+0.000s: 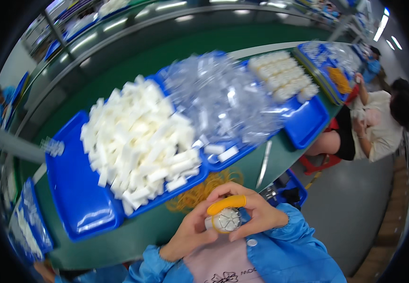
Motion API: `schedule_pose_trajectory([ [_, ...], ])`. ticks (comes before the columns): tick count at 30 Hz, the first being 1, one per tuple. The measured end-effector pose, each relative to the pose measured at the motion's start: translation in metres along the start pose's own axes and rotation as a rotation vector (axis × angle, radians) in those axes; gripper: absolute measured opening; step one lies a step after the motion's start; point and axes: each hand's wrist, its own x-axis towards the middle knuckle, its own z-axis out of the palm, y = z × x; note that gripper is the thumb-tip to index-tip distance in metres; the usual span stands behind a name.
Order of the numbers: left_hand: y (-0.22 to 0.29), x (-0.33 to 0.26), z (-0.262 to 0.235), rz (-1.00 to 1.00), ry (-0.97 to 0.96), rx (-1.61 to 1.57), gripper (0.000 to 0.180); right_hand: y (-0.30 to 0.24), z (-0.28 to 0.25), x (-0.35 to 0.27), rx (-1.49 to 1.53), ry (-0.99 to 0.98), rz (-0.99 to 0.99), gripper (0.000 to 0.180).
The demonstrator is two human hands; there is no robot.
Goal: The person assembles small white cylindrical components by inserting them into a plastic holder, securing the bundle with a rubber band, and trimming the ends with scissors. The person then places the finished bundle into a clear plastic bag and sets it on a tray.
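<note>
On the desk (138, 236), a tray (79, 198) holds a heap of blocks (138, 141); bags (223, 96) lie to its right, rubber bands (204, 186) before it.

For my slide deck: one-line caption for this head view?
Both hands hold a small white bundle above rubber bands beside blue trays.

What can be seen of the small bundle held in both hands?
The bundle is a small, round cluster of white pieces, seen end-on, with what looks like a yellow band at its lower edge. It sits close to the person's chest, above the table's near edge. The left hand cups it from the left; the right hand, with a yellow finger cot on one finger, closes over its top and right.
</note>
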Motion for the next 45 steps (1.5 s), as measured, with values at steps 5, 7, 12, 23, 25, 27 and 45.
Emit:
schedule_pose_trajectory([
  [5, 0.024, -0.015, 0.01, 0.273, 0.155, 0.272, 0.053, -0.02, -0.066, -0.033, -0.299, 0.638, -0.017, 0.054],
  [7, 0.025, -0.036, -0.007, 0.324, 0.353, 0.398, 0.061, -0.005, -0.116, -0.043, -0.303, 0.937, -0.129, 0.052],
  [12, 0.072, -0.067, -0.04, 0.619, 0.547, 0.513, 0.035, 0.028, -0.233, -0.06, -0.663, 1.236, -0.094, 0.043],
  [23, 0.133, -0.118, -0.143, 0.58, 1.091, 0.786, 0.017, 0.026, -0.248, -0.023, -1.084, 1.296, -0.047, 0.036],
  [25, 0.151, -0.12, -0.163, 0.53, 1.136, 0.979, 0.016, 0.013, -0.237, -0.009, -1.009, 1.154, -0.234, 0.029],
  [27, 0.162, -0.12, -0.194, 0.536, 1.139, 1.2, 0.018, 0.006, -0.246, 0.013, -1.33, 0.822, -0.248, 0.025],
  [45, 0.198, -0.105, -0.293, 0.383, 1.195, 1.878, 0.031, -0.003, -0.259, 0.067, -1.323, 0.455, 0.138, 0.014],
])
